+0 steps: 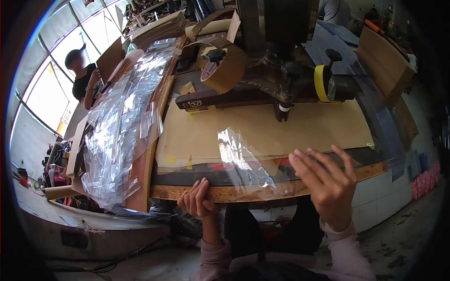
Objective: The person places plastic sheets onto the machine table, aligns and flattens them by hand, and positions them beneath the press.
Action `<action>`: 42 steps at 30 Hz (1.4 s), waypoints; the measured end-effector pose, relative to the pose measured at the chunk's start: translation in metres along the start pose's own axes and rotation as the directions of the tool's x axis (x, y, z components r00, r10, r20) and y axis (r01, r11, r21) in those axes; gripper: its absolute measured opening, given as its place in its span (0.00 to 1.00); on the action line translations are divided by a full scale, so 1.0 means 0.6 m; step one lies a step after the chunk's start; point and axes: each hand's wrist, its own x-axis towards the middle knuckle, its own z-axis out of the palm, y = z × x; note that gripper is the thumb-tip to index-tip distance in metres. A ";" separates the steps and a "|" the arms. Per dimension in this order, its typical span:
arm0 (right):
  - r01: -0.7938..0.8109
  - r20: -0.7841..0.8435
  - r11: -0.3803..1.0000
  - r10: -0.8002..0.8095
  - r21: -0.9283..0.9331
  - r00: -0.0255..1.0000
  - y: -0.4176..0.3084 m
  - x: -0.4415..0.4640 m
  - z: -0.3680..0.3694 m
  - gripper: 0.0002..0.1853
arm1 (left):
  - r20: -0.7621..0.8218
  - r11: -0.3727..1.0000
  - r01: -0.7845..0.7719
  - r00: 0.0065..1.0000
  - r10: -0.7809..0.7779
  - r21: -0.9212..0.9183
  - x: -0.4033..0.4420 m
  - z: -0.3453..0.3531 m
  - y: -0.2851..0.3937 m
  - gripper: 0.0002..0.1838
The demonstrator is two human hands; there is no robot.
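A clear plastic sheet (241,161) lies on the front of the machine bed, over brown paper (300,126) and a dark grey strip. My left hand (200,199) is at the wooden front edge, left of the plastic, with its fingers curled closed; what they hold, if anything, is hidden. To the right of the plastic, my right hand (330,185) hovers over the front edge with its fingers stretched and spread. Beyond the paper stands a dark metal press bar (262,96), carrying a brown tape roll (224,70) and a yellow tape roll (321,83).
A pile of clear plastic pieces (119,126) covers the board at left. Bluish plastic sheets (335,49) and a cardboard piece (385,61) stand at right. Another person (84,84) holds cardboard at the far left. Stacked cardboard (159,28) is at the back.
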 end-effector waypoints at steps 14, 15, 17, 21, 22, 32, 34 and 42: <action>-0.053 -0.035 0.998 0.054 0.047 0.998 0.013 0.020 0.004 0.16 | -0.020 1.000 -0.020 1.000 0.020 -0.002 0.001 0.003 0.000 0.24; -0.016 -0.039 0.999 0.017 0.036 0.999 0.012 0.021 0.002 0.16 | -0.022 1.000 -0.022 1.000 0.022 0.000 0.002 0.003 0.000 0.24; 0.030 0.016 0.999 -0.031 0.037 0.999 0.008 0.016 -0.002 0.15 | -0.025 1.000 -0.025 0.999 0.025 -0.003 0.005 0.003 0.002 0.24; 0.079 0.145 0.994 -0.089 0.074 0.985 0.001 -0.009 -0.001 0.12 | -0.032 1.000 -0.024 0.999 0.023 -0.011 0.005 0.003 0.002 0.24; 0.098 0.172 0.992 -0.111 0.080 0.979 0.001 -0.019 0.004 0.12 | -0.034 1.000 -0.025 0.999 0.024 -0.013 0.005 0.003 0.001 0.24; 0.100 0.152 0.987 -0.120 0.128 0.981 -0.005 -0.064 0.041 0.12 | -0.032 1.000 0.002 0.999 -0.002 -0.007 0.001 0.003 0.002 0.24; 0.074 0.134 0.988 -0.093 0.137 0.987 -0.005 -0.064 0.038 0.12 | -0.032 1.000 0.002 0.999 -0.003 -0.014 0.001 0.003 0.002 0.24; 0.080 0.099 0.996 -0.084 0.048 0.992 -0.011 -0.057 0.031 0.13 | -0.037 1.000 0.002 0.999 -0.002 -0.001 0.001 0.004 0.001 0.24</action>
